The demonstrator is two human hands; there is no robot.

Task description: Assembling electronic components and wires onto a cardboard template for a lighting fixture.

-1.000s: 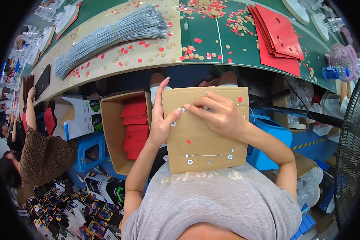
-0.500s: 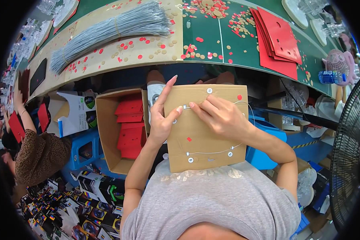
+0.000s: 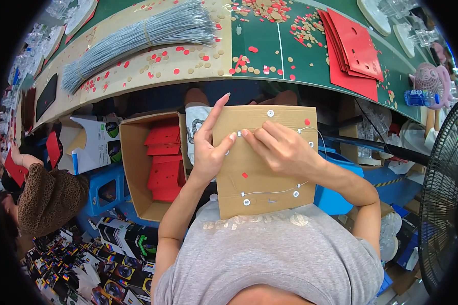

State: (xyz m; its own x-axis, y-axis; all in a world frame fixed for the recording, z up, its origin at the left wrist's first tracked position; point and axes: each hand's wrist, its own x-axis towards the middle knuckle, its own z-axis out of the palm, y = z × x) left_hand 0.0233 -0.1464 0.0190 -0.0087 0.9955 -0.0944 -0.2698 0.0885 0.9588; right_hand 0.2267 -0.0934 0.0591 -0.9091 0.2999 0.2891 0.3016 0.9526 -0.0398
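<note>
A tan cardboard panel rests upright against my lap and shirt. It carries several white washers and small white clips. Thin white wire runs between the two lower clips, and another length curves past the panel's right edge. My left hand grips the left edge, thumb on the panel's face and index finger stretched upward along the side. With thumb and index pinched, my right hand touches a small white clip beside my left thumb. Whatever sits in that pinch is hidden.
Beyond the panel, a table bears a bundle of grey wires, red sheets and scattered punched discs. An open carton holds red pieces at left. A black fan stands right. Another person's patterned sleeve shows far left.
The panel has shifted slightly right, and both hands stay on it in nearly the same pose. At far left, the other person's arm has lowered.
</note>
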